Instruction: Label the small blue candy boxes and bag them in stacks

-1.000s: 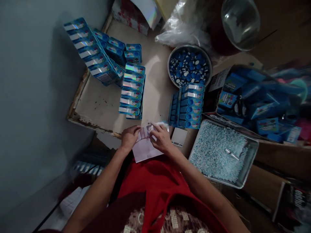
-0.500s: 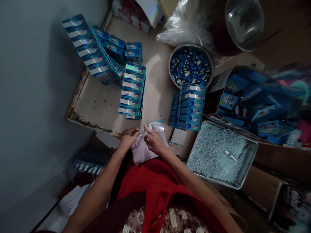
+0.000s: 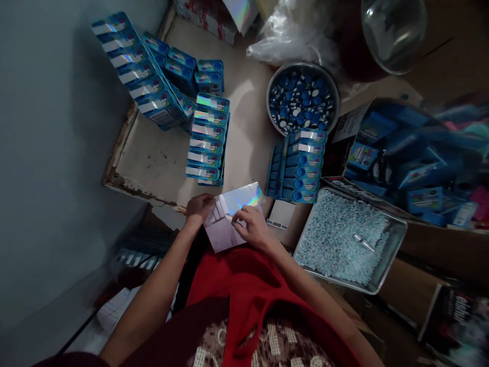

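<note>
A holographic sticker sheet [image 3: 233, 216] is held just below the centre of the frame, over the near edge of the worn board [image 3: 160, 163]. It is pinched at its left edge by the left hand [image 3: 198, 210], seemingly to steady it, while the fingertips of the right hand [image 3: 254, 228] are closed on a strip at its middle, as if peeling. Its long axis runs from lower left to upper right, shiny end pointing toward the stacked blue boxes [image 3: 294, 168].

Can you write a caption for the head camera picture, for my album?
Two hands, left hand and right hand, hold a shiny sticker sheet beside stacked blue boxes.
</note>
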Demonstrator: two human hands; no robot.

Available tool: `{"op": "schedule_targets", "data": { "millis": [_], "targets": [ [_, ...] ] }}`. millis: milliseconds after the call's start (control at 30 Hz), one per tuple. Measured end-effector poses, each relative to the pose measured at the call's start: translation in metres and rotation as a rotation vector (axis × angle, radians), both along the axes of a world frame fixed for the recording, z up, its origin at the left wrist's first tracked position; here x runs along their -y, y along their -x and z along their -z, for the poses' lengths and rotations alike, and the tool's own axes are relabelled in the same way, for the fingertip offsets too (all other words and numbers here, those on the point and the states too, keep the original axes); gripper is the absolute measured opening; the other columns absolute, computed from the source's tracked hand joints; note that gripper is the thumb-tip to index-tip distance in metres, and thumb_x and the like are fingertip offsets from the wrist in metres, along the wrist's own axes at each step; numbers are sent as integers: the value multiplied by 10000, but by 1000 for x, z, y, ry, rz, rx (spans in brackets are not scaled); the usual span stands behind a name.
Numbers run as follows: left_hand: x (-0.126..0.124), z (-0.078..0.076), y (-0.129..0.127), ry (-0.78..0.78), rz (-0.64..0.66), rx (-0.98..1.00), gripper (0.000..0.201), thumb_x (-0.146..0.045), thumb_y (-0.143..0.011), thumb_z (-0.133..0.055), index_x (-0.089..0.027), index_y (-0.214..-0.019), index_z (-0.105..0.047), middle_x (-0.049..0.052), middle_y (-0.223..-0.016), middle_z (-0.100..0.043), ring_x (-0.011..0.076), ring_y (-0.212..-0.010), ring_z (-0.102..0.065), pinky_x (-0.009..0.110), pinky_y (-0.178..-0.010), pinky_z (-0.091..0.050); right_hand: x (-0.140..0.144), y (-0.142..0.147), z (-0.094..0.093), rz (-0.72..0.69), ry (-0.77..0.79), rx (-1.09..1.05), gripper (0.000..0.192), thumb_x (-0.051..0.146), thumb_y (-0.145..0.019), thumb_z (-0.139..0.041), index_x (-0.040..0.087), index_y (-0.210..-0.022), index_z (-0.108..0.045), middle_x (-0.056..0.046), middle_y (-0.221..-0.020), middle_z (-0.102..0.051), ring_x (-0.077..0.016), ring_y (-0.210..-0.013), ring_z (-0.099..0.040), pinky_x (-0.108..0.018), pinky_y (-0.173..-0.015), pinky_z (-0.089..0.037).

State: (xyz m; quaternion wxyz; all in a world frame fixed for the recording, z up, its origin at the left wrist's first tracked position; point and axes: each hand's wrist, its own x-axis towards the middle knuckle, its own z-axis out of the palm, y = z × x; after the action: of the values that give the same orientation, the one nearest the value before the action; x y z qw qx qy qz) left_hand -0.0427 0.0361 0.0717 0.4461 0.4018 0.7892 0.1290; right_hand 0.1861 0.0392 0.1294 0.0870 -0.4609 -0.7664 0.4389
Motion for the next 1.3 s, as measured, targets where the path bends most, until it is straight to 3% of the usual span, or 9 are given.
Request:
{"op": "schedule_targets", "data": {
  "millis": [200, 333, 533, 600, 700, 767, 900, 1100, 1300],
  "targets": [
    [-3, 13, -12, -21, -13, 23, 305, -393, -809, -630, -221, -997, -798, 59, -1057, -795, 239, -1014, -724, 295, -894, -520, 7, -22, -22, 95, -53, -32, 113, 193, -892, -610, 208, -944, -710, 14, -735, -637, -146, -695, -558, -319, -770, -352],
    [-4, 20, -11, 6, -19, 48, 277, -357, -768, -650, -205, -945, -800, 69, -969, -800, 247, -930, -736, 304, -826, -529, 16, -26, -11, -67, -274, 120, 138, 202, -910, -598, 203, -985, -714, -56, -878, -697, -200, -842, -600, -367, -829, -336],
    [-5, 27, 0, -8, 5, 76, 305, -375, -768, -637, -206, -966, -796, 54, -956, -797, 245, -915, -724, 295, -799, -528, 36, -29, 7, -72, -301, 122, 270, 288, -1008, -541, 231, -805, -710, -39, -737, -681, -181, -721, -576, -370, -780, -339],
    [-7, 31, 4, -10, 8, 50, 315, -368, -785, -607, -193, -970, -792, 72, -950, -792, 256, -921, -713, 312, -822, -524, 46, -37, -6, 74, -278, 58, 250, 289, -985, -580, 233, -781, -712, -34, -720, -673, -178, -707, -568, -366, -771, -346],
    [-8, 31, 6, -22, 48, 64, 323, -366, -798, -613, -181, -1000, -785, 103, -1019, -778, 271, -968, -695, 339, -894, -514, 54, -51, -39, 593, -33, -66, 212, 366, -934, -680, 218, -788, -719, -30, -757, -682, -183, -738, -581, -337, -757, -394],
    [-1, 21, 1, -96, 72, -22, 387, -382, -801, -654, -166, -1100, -767, 143, -1153, -740, 308, -1091, -654, 387, -999, -475, 48, -55, -60, 874, 247, -196, 240, 426, -879, -745, 204, -793, -721, -18, -761, -672, -177, -734, -577, -310, -725, -420],
    [24, -23, -31, -316, -15, -318, 426, -466, -885, -639, -171, -1174, -747, 184, -1341, -626, 376, -1309, -497, 507, -1165, -311, 24, -54, -82, 1004, 492, -392, 276, 446, -795, -813, 183, -784, -727, 11, -724, -623, -134, -687, -519, -262, -682, -409],
    [17, -83, -94, -27, -220, 949, 725, -786, -844, -540, -159, -1159, -725, 169, -1141, -729, 292, -1021, -686, 423, -908, -542, 4, -59, -93, 981, 461, -436, 277, 441, -771, -833, 185, -761, -729, 9, -701, -620, -120, -650, -494, -246, -631, -398],
    [-21, -97, -121, 114, -287, 1055, 582, -572, -672, -855, -147, -1053, -742, 143, -1037, -743, 214, -902, -680, 328, -817, -545, -6, -73, -98, 983, 438, -426, 253, 426, -760, -838, 197, -750, -733, 12, -685, -620, -119, -630, -502, -239, -599, -405]
  ]
}}
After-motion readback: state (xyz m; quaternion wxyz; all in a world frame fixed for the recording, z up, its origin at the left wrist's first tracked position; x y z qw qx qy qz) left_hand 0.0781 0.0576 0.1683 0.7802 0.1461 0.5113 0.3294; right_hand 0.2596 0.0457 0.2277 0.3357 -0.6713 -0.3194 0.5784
